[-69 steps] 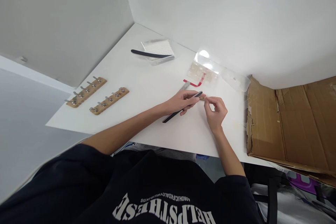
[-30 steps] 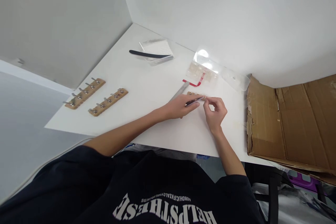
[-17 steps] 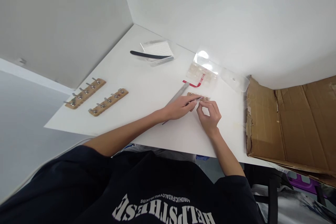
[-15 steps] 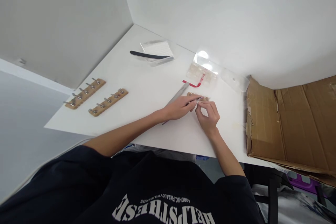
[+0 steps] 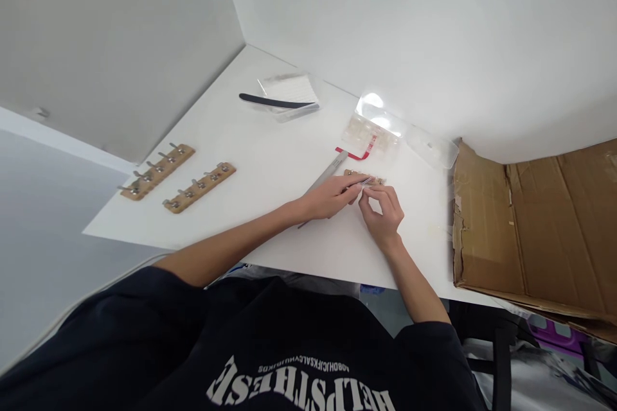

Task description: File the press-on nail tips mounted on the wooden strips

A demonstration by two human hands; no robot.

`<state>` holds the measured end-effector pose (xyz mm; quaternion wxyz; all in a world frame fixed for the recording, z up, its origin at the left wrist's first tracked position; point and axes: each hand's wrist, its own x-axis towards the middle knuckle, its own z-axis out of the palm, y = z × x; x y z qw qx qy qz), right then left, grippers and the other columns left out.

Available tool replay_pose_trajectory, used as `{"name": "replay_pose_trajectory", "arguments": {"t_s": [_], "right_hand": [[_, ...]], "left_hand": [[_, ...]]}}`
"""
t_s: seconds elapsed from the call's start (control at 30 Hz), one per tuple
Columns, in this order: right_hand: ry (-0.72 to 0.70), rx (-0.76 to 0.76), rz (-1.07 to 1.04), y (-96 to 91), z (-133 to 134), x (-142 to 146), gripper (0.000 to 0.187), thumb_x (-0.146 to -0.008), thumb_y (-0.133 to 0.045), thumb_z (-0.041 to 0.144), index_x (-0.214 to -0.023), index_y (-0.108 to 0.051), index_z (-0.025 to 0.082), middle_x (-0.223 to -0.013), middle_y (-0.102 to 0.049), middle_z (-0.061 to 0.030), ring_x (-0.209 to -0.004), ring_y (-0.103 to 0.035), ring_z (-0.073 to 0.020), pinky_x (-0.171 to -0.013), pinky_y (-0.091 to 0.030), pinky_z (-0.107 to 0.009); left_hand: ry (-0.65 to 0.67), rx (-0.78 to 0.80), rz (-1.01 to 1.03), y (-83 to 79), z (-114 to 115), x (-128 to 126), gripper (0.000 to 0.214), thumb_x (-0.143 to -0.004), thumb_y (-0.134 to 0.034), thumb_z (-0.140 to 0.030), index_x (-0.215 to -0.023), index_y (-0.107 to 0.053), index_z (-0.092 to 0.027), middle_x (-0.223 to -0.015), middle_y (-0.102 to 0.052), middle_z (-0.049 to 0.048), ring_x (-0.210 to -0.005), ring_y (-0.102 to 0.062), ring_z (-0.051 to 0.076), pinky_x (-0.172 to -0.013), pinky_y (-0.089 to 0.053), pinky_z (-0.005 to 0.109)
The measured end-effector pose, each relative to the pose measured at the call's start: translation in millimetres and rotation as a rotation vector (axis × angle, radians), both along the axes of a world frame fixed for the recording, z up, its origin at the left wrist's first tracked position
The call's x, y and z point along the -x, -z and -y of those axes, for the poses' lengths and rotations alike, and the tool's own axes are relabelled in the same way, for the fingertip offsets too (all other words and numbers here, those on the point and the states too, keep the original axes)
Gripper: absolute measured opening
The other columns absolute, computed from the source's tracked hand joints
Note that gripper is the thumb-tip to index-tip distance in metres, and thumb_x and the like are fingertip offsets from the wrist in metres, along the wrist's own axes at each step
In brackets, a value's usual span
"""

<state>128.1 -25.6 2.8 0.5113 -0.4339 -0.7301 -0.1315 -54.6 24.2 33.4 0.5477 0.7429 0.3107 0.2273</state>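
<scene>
My left hand [image 5: 331,196] has its fingers closed over a short wooden strip with small metal fittings [image 5: 378,180], which it mostly covers. My right hand [image 5: 384,210] is in a pinch, thumb and forefinger meeting just beside the left fingertips. A small shiny sliver shows between the two hands, too small to name, and I cannot tell which hand holds it. Under my left hand and wrist lies a long grey file-like strip [image 5: 329,169]. Just beyond the fingers is a clear plastic case [image 5: 359,133] with pale pieces inside and a red strip [image 5: 355,156] at its front.
Two wooden strips with upright metal clips, one farther left [image 5: 159,173] and one nearer [image 5: 200,189], lie on the white table [image 5: 270,173]. A black curved file [image 5: 274,101] rests on a clear packet [image 5: 294,87]. An open cardboard box [image 5: 486,225] stands at right, beside white walls.
</scene>
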Motion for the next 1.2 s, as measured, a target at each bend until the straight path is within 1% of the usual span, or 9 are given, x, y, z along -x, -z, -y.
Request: {"name": "replay_pose_trajectory", "arguments": {"t_s": [0.13, 0.3, 0.5, 0.63, 0.73, 0.83, 1.0, 1.2], "right_hand": [[0.057, 0.025, -0.037, 1.5, -1.5, -4.1, 0.024, -0.091, -0.066, 0.008, -0.103, -0.067, 0.028, -0.09, -0.074, -0.0027, -0.082, -0.075, -0.0205, -0.069, -0.066, -0.038], [0.011, 0.037, -0.012, 4.4, 0.2, -1.7, 0.023, -0.09, -0.069, 0.009, -0.103, -0.068, 0.028, -0.087, -0.074, -0.0021, -0.078, -0.074, -0.0196, -0.068, -0.067, -0.037], [0.064, 0.062, -0.038, 3.5, -0.8, -3.2, 0.016, -0.093, -0.066, 0.013, -0.099, -0.067, 0.028, -0.087, -0.075, -0.0025, -0.081, -0.076, -0.021, -0.068, -0.067, -0.039], [0.034, 0.096, -0.017, 4.3, 0.5, -1.9, 0.016, -0.092, -0.069, 0.014, -0.099, -0.067, 0.028, -0.086, -0.074, -0.0018, -0.077, -0.074, -0.02, -0.067, -0.066, -0.039], [0.014, 0.079, -0.047, 3.9, 0.0, -3.0, 0.019, -0.092, -0.069, 0.012, -0.1, -0.068, 0.029, -0.087, -0.074, -0.0019, -0.079, -0.075, -0.0204, -0.069, -0.066, -0.039], [0.033, 0.061, -0.081, 4.0, -1.0, -4.5, 0.019, -0.092, -0.067, 0.012, -0.101, -0.068, 0.029, -0.089, -0.074, -0.0023, -0.083, -0.076, -0.0217, -0.071, -0.067, -0.04], [-0.005, 0.106, -0.063, 6.5, 0.5, -3.7, 0.019, -0.092, -0.069, 0.013, -0.103, -0.069, 0.029, -0.088, -0.074, -0.0019, -0.081, -0.075, -0.0211, -0.073, -0.067, -0.04], [0.033, 0.067, -0.072, 0.4, -0.6, -5.8, 0.019, -0.092, -0.067, 0.011, -0.101, -0.068, 0.028, -0.089, -0.075, -0.0027, -0.084, -0.077, -0.0219, -0.071, -0.067, -0.04]], "left_hand": [[0.022, 0.055, 0.003, 0.5, 0.1, 0.8, 0.048, -0.11, -0.034, -0.038, -0.152, -0.053, -0.022, -0.084, -0.056, -0.0005, -0.047, -0.045, 0.005, -0.043, -0.043, 0.017], [0.035, 0.093, 0.017, 0.9, -0.6, 1.4, 0.048, -0.111, -0.032, -0.036, -0.153, -0.051, -0.023, -0.085, -0.055, -0.0009, -0.042, -0.046, 0.003, -0.041, -0.043, 0.016], [0.059, 0.087, 0.034, 1.4, -1.2, 1.9, 0.048, -0.111, -0.031, -0.037, -0.152, -0.051, -0.023, -0.084, -0.056, -0.0011, -0.042, -0.047, 0.003, -0.042, -0.045, 0.016], [0.056, 0.076, 0.05, 2.6, -1.8, 1.3, 0.048, -0.111, -0.031, -0.038, -0.151, -0.051, -0.023, -0.083, -0.056, -0.001, -0.042, -0.048, 0.004, -0.041, -0.044, 0.015], [0.064, 0.087, 0.037, 0.5, -1.7, 1.2, 0.048, -0.111, -0.031, -0.036, -0.152, -0.051, -0.022, -0.082, -0.055, -0.0013, -0.042, -0.048, 0.004, -0.041, -0.045, 0.015], [0.067, 0.085, 0.021, -1.5, -1.3, 1.6, 0.048, -0.111, -0.031, -0.036, -0.152, -0.051, -0.021, -0.082, -0.054, -0.0017, -0.042, -0.047, 0.004, -0.042, -0.046, 0.016], [0.079, 0.059, 0.04, -0.9, -1.4, 2.2, 0.047, -0.111, -0.03, -0.035, -0.151, -0.052, -0.022, -0.081, -0.055, -0.0017, -0.043, -0.048, 0.004, -0.041, -0.044, 0.015], [0.077, 0.066, 0.029, -1.9, -0.8, 2.4, 0.048, -0.111, -0.03, -0.036, -0.152, -0.052, -0.022, -0.082, -0.057, -0.0008, -0.043, -0.048, 0.004, -0.042, -0.046, 0.016]]}}
